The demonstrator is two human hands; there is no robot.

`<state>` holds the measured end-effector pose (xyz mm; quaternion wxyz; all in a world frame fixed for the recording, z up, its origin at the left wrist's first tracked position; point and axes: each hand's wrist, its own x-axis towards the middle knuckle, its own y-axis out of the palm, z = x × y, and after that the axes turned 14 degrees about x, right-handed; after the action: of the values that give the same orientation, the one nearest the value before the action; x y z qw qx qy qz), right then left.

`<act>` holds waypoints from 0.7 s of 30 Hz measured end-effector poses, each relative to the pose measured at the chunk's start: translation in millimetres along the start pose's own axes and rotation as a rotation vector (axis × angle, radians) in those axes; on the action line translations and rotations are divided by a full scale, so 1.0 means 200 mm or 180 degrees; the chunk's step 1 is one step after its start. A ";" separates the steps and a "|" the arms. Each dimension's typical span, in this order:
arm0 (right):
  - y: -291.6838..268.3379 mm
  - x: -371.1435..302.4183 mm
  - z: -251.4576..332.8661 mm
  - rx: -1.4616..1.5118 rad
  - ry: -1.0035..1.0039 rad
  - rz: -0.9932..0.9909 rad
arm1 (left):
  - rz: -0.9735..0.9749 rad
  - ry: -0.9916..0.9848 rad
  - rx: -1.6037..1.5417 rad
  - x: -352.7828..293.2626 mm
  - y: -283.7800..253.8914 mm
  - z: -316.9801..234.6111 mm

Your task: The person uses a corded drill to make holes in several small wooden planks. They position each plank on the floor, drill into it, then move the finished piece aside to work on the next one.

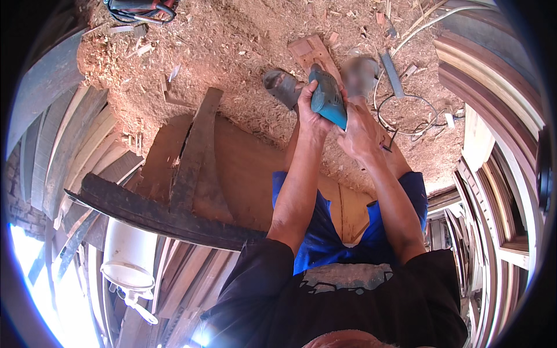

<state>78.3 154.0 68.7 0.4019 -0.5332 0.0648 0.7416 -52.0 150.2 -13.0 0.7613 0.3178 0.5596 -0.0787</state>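
Observation:
Both my hands are closed around a teal and dark power drill, out in front of me between my feet. My left hand clasps its left side, with the thumb up along the body. On the right side, lower down, my right hand grips it; the fingers underneath are partly hidden. The dark front end points at a reddish-brown board lying on the ground between my shoes. Where the tip meets the wood is hidden. A small dark metal piece shows beside my right wrist.
Wood shavings cover the ground. A curved plank leans on a dark-edged panel at my left. A loose cable coils at the right, near stacked wooden frames. A corded tool lies far left.

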 end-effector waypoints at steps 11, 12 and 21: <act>0.00 0.02 0.02 -0.0092 0.0173 0.0062 | -0.0079 0.0034 -0.0051 0.01 0.00 0.00; 0.00 0.02 0.02 0.0040 0.0130 -0.0002 | -0.0090 0.0024 -0.0063 0.01 0.00 -0.01; -0.01 0.03 0.05 0.0068 0.0136 0.0017 | 0.0064 -0.0052 -0.0061 0.04 -0.05 -0.02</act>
<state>71.3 164.6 68.8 0.4041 -0.5444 0.0828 0.7303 -55.8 146.6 -25.3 0.7697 0.3155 0.5508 -0.0683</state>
